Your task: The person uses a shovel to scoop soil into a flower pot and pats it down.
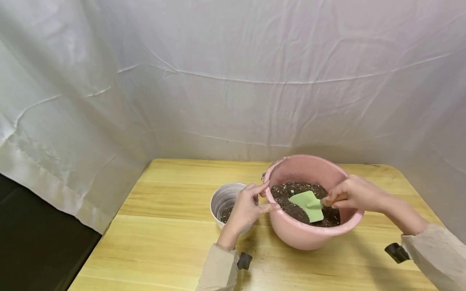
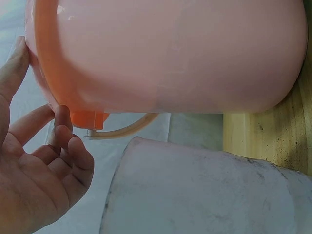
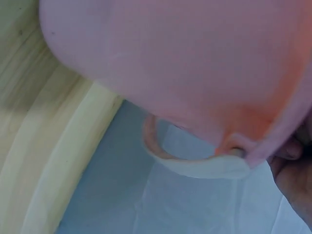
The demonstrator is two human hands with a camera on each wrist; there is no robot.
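Head view shows the person's right hand (image 1: pixel 354 195) wrapped round the wooden handle of a small trowel with a pale green flat blade (image 1: pixel 308 204), its grip closed on that handle above the far right rim of a round pink plastic bucket (image 1: pixel 309 236). The blade lies on the dark potting soil (image 1: pixel 287 194) inside the bucket, near the middle. The left hand (image 1: pixel 247 208) rests against the bucket's left rim, thumb and forefinger pinching the edge lightly; the left wrist view shows the other fingers loosely curled just beside the pink wall (image 2: pixel 185 53), holding nothing else. A small white ribbed plastic pot (image 1: pixel 223 198) with a little soil at its bottom stands just beside the bucket, partly behind the left hand, on the light wooden worktop (image 1: pixel 174 242).

The risk I judge most likely is spilling: a heaped flat blade carried over the rim and across the left hand could shed soil on the worktop, where a few dark crumbs already lie beside the bucket. The bucket looks tilted in the wrist views, so a hard dig against only a light pinch could rock or slide it into the white pot. The pot's narrow mouth also leaves little margin for the blade.
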